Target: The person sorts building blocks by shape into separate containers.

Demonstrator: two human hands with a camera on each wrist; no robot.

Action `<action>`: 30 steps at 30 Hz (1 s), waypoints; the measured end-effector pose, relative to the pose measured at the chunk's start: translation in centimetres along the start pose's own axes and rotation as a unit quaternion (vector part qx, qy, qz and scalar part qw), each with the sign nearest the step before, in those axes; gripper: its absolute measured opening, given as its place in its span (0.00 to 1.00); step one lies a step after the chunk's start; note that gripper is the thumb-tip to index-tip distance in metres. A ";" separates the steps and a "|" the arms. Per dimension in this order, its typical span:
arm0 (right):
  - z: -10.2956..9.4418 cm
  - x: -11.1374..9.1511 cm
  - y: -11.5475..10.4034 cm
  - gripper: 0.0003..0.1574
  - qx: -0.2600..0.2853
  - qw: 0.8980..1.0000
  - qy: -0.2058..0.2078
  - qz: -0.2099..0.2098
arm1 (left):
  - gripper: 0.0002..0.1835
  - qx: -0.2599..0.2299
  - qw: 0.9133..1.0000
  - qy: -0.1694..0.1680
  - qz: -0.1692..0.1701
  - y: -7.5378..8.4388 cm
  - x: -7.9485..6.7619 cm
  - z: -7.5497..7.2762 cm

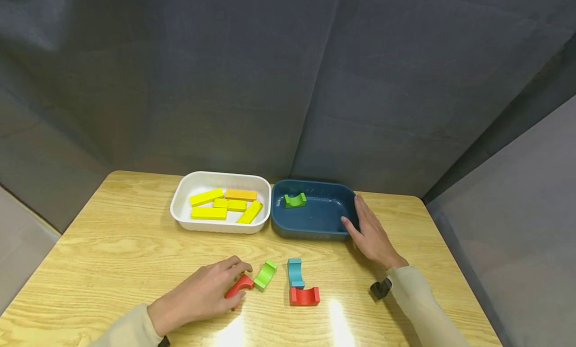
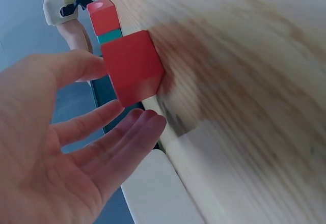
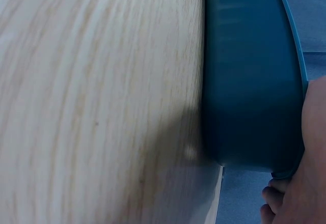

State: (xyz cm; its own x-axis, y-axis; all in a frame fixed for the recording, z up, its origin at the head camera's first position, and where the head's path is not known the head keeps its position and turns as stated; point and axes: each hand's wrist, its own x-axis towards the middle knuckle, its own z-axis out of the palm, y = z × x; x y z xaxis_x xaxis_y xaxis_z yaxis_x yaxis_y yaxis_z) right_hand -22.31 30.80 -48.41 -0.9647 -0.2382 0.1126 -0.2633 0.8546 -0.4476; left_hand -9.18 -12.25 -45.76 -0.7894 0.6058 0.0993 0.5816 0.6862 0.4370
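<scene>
My left hand [image 1: 208, 289] is at the front of the table, thumb and fingers around a red arch-shaped block [image 1: 242, 284]. In the left wrist view, the thumb and index fingertip meet the edges of this red block [image 2: 133, 68], while the other fingers reach past it. Just right of it lies a light green arch block [image 1: 265, 275]. Farther right, a blue arch block [image 1: 295, 272] stands against another red arch block [image 1: 304, 297]. My right hand [image 1: 372, 237] grips the right end of a dark blue bin [image 1: 321, 219], its thumb over the rim. One green arch block [image 1: 295, 201] sits inside.
A white bin [image 1: 180, 207] holding several yellow blocks [image 1: 209, 213] and an orange block [image 1: 241, 194] stands left of the blue bin, near the table's back edge. Dark cloth [image 1: 225, 87] hangs behind the wooden table [image 1: 135, 247]. A grey panel [image 1: 517, 212] rises at the right.
</scene>
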 end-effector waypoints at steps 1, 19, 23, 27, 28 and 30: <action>0.0 0.0 0.0 0.54 -0.001 1.000 0.000 0.000 | 0.21 -0.004 1.000 -0.001 -0.001 0.0 0.0 0.1; 0.1 0.0 0.2 0.54 -0.003 1.000 0.003 -0.004 | 0.19 -0.039 0.999 -0.008 -0.004 0.1 0.2 0.4; 0.1 0.0 0.1 0.54 -0.003 1.000 0.004 -0.005 | 0.17 -0.034 0.999 0.006 0.006 0.0 0.2 0.6; 0.1 0.0 0.0 0.54 -0.002 1.000 0.005 -0.005 | 0.14 -0.031 0.999 0.009 0.012 0.0 0.3 0.7; 0.1 0.0 0.0 0.54 -0.001 1.000 0.006 -0.006 | 0.14 -0.033 0.999 0.008 0.011 0.0 0.3 0.7; 0.1 0.0 0.0 0.54 -0.001 1.000 0.006 -0.005 | 0.12 -0.037 0.999 0.007 0.010 -0.1 0.4 0.7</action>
State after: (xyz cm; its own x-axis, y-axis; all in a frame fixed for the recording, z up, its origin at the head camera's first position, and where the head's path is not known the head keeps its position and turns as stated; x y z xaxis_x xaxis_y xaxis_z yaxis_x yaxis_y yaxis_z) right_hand -22.32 30.80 -48.50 -0.9619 -0.2414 0.1281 -0.2733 0.8527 -0.4452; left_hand -9.42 -11.78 -46.39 -0.7810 0.6129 0.1197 0.5808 0.6425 0.4998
